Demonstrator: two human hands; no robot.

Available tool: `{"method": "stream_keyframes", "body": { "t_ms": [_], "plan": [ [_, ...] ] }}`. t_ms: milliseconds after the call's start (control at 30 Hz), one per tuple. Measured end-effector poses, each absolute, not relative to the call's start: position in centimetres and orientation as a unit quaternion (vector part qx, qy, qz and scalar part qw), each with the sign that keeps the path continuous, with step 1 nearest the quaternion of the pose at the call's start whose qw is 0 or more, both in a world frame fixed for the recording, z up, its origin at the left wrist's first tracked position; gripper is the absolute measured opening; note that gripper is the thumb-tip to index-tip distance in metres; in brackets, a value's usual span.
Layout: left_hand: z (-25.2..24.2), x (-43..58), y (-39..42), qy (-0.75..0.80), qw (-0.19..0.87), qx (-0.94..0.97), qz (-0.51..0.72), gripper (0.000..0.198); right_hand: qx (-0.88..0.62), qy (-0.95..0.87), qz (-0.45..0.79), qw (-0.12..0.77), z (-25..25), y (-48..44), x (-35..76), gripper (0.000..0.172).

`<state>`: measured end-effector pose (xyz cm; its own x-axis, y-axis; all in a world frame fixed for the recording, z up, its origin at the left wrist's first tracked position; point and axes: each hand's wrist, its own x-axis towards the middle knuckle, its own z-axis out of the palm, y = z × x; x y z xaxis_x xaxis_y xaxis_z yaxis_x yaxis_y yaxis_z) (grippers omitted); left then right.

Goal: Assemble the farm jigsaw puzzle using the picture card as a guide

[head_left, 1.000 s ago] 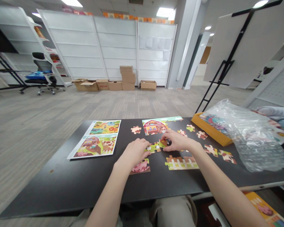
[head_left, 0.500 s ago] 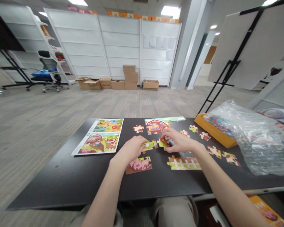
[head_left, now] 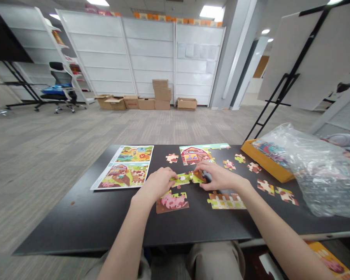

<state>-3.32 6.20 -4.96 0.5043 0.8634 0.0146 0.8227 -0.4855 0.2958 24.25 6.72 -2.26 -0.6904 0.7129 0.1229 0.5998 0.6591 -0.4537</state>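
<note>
My left hand (head_left: pixel 160 180) is closed on the left end of a green puzzle section (head_left: pixel 183 179) with a white animal on it. My right hand (head_left: pixel 214 175) pinches a green and brown puzzle piece (head_left: pixel 196 177) at the section's right edge; whether the two interlock I cannot tell. Just nearer lies a joined pink pig section (head_left: pixel 172 201). A white fence section (head_left: pixel 226 201) lies below my right hand. Beyond my hands is the red barn section (head_left: pixel 194 154) with a strip of sky.
A printed picture sheet (head_left: pixel 124 167) lies on the left of the black table (head_left: pixel 84 221). Loose pieces, among them a cow-patterned piece (head_left: pixel 287 195), lie at right. A yellow box (head_left: pixel 268 163) of pieces and clear plastic wrap (head_left: pixel 321 179) stand at the right edge.
My right hand has moved slightly left, bringing its piece up against the green section. My left hand has shifted a little left and still holds that section.
</note>
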Motion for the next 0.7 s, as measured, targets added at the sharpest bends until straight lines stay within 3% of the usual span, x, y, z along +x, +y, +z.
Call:
{"method": "stream_keyframes", "body": {
  "t_ms": [333,700],
  "plan": [
    [-4.7,-3.5,6.0,0.484,0.140,0.858,0.098,0.035,-0.438,-0.875,0.184,0.094,-1.9,7.5,26.9,0.041],
    [-3.3,-4.1,5.1,0.523,0.113,0.842,0.072,0.025,-0.501,-0.847,0.149,0.102,-0.7,7.8,29.7,0.036]
  ]
}}
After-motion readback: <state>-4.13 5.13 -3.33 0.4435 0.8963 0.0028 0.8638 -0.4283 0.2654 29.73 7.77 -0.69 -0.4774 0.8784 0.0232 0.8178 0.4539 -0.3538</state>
